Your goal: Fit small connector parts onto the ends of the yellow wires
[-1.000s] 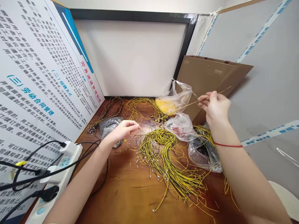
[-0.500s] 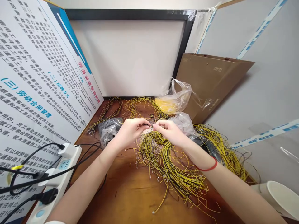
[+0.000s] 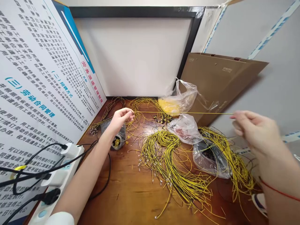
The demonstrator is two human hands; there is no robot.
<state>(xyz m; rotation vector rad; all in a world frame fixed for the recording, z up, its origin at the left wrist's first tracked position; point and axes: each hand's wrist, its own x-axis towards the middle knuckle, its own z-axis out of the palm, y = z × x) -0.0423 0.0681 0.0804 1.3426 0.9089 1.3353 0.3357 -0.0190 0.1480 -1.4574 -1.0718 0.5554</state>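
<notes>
A single yellow wire [image 3: 182, 112] is stretched straight and nearly level above the table. My left hand [image 3: 123, 118] pinches its left end between thumb and fingers. At the other end, my right hand [image 3: 253, 129] is closed on the wire, far out to the right. Below the wire lies a large bundle of yellow and black wires [image 3: 173, 162], with small pale connectors on some ends. A clear bag with reddish contents [image 3: 184, 128] sits just behind that bundle. Beneath my left wrist is a dark plastic bag [image 3: 118, 140] with small yellow pieces at its mouth.
A bag of yellow parts [image 3: 174, 104] stands at the back. Another wire bundle [image 3: 234, 162] and a bag of black parts [image 3: 211, 159] lie to the right. A power strip [image 3: 58, 178] with black cables runs along the left. A brown paper bag [image 3: 217, 84] leans behind.
My hands were close together over the wire bundle. They have moved wide apart, the right one far to the right, and the yellow wire now spans between them.
</notes>
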